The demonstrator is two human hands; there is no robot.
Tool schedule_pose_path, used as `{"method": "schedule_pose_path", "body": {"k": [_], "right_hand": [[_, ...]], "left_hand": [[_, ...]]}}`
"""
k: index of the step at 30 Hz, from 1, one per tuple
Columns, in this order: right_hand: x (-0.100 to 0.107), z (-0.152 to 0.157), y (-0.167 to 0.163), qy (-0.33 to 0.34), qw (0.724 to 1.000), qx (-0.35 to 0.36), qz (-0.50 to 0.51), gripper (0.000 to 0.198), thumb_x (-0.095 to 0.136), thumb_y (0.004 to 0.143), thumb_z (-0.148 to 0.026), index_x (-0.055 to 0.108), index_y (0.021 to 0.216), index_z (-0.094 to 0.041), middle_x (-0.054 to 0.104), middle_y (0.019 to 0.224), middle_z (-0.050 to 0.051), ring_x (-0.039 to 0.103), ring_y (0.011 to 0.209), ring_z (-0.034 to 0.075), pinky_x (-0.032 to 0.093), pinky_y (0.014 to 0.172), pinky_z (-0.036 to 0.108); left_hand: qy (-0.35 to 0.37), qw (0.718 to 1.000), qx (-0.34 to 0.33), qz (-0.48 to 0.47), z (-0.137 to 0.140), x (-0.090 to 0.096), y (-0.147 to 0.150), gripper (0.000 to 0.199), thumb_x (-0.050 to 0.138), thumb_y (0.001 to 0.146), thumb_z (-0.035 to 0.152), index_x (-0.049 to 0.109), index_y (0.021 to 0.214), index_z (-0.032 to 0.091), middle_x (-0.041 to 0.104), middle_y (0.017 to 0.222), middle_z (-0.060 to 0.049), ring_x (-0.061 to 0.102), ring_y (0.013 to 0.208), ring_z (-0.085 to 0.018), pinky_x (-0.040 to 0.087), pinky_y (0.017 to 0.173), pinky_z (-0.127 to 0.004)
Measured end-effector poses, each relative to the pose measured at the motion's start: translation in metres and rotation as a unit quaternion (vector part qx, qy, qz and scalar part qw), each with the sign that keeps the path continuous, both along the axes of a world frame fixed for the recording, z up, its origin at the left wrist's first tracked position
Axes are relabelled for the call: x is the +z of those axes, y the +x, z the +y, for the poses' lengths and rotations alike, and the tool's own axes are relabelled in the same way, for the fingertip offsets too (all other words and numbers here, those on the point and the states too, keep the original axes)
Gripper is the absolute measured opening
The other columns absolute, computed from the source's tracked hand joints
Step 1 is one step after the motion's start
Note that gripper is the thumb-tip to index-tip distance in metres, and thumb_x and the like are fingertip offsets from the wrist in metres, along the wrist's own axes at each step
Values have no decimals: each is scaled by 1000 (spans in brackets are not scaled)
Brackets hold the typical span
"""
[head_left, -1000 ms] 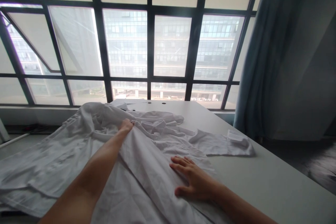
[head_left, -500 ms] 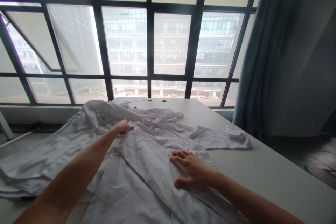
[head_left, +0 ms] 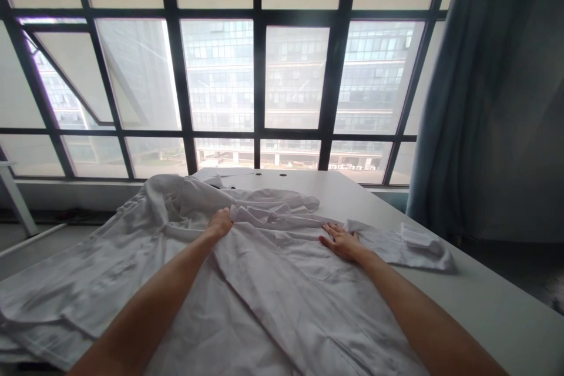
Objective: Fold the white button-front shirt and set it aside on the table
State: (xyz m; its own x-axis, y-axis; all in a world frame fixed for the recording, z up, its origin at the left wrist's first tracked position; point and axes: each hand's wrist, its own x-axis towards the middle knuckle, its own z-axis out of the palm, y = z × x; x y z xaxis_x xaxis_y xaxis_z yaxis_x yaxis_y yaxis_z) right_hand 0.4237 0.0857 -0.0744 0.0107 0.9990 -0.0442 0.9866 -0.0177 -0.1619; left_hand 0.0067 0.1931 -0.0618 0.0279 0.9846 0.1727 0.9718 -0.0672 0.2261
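Note:
A white long-sleeved coat (head_left: 282, 288) lies spread out and wrinkled, one sleeve (head_left: 396, 244) stretched off to the right with its cuff folded over. My left hand (head_left: 220, 222) is closed on the coat's edge near the collar, its fingertips partly hidden. Flat on the cloth by the top of that sleeve rests my right hand (head_left: 341, 241), fingers stretched out and holding nothing. More white garments (head_left: 88, 270) are heaped on the left, touching the coat.
The white table (head_left: 480, 299) shows along the right, with small dark holes at its far end. Papers (head_left: 209, 177) lie at the back. Beyond stand windows with dark frames (head_left: 259, 70). A blue-grey curtain (head_left: 458, 106) hangs at the right.
My right hand has slid forward and right across the coat, from its middle to the top of the sleeve. My left hand keeps its grip near the collar. The view has shifted slightly.

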Motion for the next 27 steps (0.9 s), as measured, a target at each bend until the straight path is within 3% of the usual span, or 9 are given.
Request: {"method": "schedule_pose_path", "body": {"k": [4, 8, 11, 14, 17, 21, 24, 27], "right_hand": [[-6, 4, 2, 36, 999, 10, 11, 66, 33, 99, -61, 36, 154, -25, 27, 161, 9, 22, 148, 32, 18, 115, 65], [-6, -8, 20, 120, 992, -11, 34, 52, 36, 101, -49, 54, 142, -22, 48, 149, 8, 44, 137, 25, 33, 114, 40], [4, -27, 54, 155, 981, -118, 21, 51, 31, 101, -39, 59, 135, -13, 52, 144, 18, 50, 129, 31, 38, 108, 45], [12, -49, 95, 174, 946, -273, -4, 52, 37, 97, -40, 62, 131, -10, 50, 140, 26, 52, 124, 41, 42, 98, 54], [9, -64, 131, 164, 917, -364, -9, 58, 51, 90, -42, 58, 136, -8, 49, 138, 31, 48, 126, 45, 43, 94, 56], [-2, -66, 158, 180, 895, -405, 40, 68, 59, 83, -46, 54, 141, -10, 53, 129, 36, 55, 118, 48, 48, 80, 55], [-6, -63, 168, 159, 883, -436, 77, 61, 65, 76, -42, 66, 127, -10, 61, 115, 36, 61, 105, 50, 49, 65, 54], [0, -64, 172, 149, 884, -428, 118, 49, 66, 75, -41, 75, 113, -12, 65, 109, 34, 64, 99, 48, 49, 60, 52]], "left_hand": [[-3, 1000, 6, 9, 2, -5, 7, 24, 60, 89, 21, 60, 113, 15, 66, 122, -16, 64, 114, -25, 48, 90, -30], [-18, 1000, 8, 15, -7, 2, -3, 23, 64, 87, 22, 62, 110, 15, 70, 115, -14, 66, 109, -25, 49, 87, -28], [-4, 1000, 15, 16, -21, 17, -11, 29, 62, 90, 27, 61, 116, 14, 68, 118, -15, 65, 110, -26, 49, 89, -30], [44, 999, 8, 17, -45, 34, -11, 36, 54, 95, 34, 60, 125, 15, 62, 129, -17, 60, 119, -30, 46, 97, -36], [79, 994, -72, 23, -75, 39, -5, 44, 56, 93, 43, 62, 127, 15, 60, 133, -18, 55, 125, -34, 43, 103, -42], [24, 979, -197, 41, -111, 17, -3, 63, 59, 88, 57, 56, 138, 19, 50, 148, -15, 43, 138, -34, 31, 115, -47], [0, 972, -228, 57, -128, -9, -12, 70, 52, 90, 63, 49, 145, 20, 37, 157, -14, 29, 147, -32, 19, 120, -50], [-2, 970, -238, 58, -135, -26, -21, 69, 41, 95, 62, 45, 149, 19, 32, 160, -14, 24, 149, -31, 17, 121, -50]]}}
